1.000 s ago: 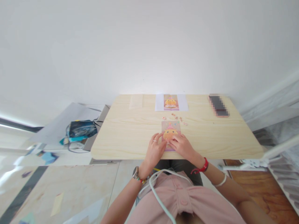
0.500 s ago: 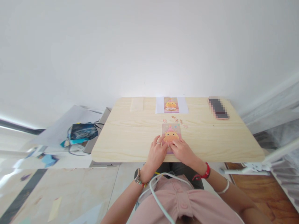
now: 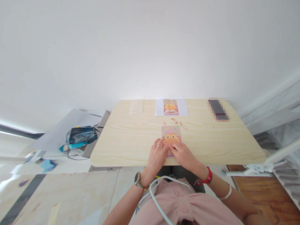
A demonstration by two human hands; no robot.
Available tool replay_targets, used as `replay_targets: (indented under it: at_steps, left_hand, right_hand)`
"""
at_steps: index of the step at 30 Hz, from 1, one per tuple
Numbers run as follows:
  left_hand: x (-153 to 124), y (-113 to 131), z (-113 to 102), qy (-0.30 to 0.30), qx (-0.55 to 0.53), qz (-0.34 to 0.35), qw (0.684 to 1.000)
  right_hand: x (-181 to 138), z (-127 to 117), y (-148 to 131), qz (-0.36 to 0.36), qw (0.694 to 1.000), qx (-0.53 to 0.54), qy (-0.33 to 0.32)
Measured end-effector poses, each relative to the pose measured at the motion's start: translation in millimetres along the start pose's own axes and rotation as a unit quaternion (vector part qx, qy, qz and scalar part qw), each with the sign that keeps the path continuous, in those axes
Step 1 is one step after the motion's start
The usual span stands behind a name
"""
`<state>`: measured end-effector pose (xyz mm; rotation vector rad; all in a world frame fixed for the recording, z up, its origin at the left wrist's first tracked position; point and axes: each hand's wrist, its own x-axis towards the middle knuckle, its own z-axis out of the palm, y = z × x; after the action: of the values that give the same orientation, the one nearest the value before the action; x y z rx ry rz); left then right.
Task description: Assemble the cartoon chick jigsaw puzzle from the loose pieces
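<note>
A small pink jigsaw picture (image 3: 171,135) with a yellow cartoon figure lies on the pale wooden table (image 3: 131,140), near its front edge. My left hand (image 3: 157,157) rests on the puzzle's lower left, fingers lying flat and slightly spread; a ring shows on one finger. My right hand (image 3: 185,155) presses its fingertips on the puzzle's lower right part. Neither hand lifts anything. A few loose puzzle pieces (image 3: 177,122) lie just beyond the picture. Further back lies a white sheet with the same printed picture (image 3: 171,107).
A phone (image 3: 217,109) lies at the table's back right. A pale flat packet (image 3: 136,107) sits at the back left. Left of the table, a blue bag (image 3: 81,136) rests on grey board on the floor. A white stand (image 3: 257,167) is at the right.
Both hands stayed on the lower part of the puzzle and drew slightly closer together; the view tilted a little, so the table sits lower in the picture.
</note>
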<state>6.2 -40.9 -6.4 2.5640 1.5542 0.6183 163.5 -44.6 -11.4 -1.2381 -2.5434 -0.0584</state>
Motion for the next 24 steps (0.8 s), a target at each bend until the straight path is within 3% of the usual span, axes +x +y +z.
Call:
replay_targets:
  at_steps: [6, 13, 17, 24]
  left_hand:
    - [2, -4, 0, 0.008, -0.014, 0.013, 1.0]
    - [1, -18, 1, 0.042, -0.089, 0.023, 0.995]
    - [3, -25, -2, 0.058, -0.105, 0.007, 0.993]
    - [8, -31, -13, 0.071, -0.117, -0.027, 0.99]
  right_hand:
    - [1, -8, 15, 0.033, 0.998, 0.06, -0.009]
    - [3, -20, 84, 0.187, 0.972, 0.129, 0.061]
    - [13, -20, 105, 0.196, 0.97, 0.131, 0.065]
    - [13, -6, 116, 0.184, 0.972, 0.142, 0.032]
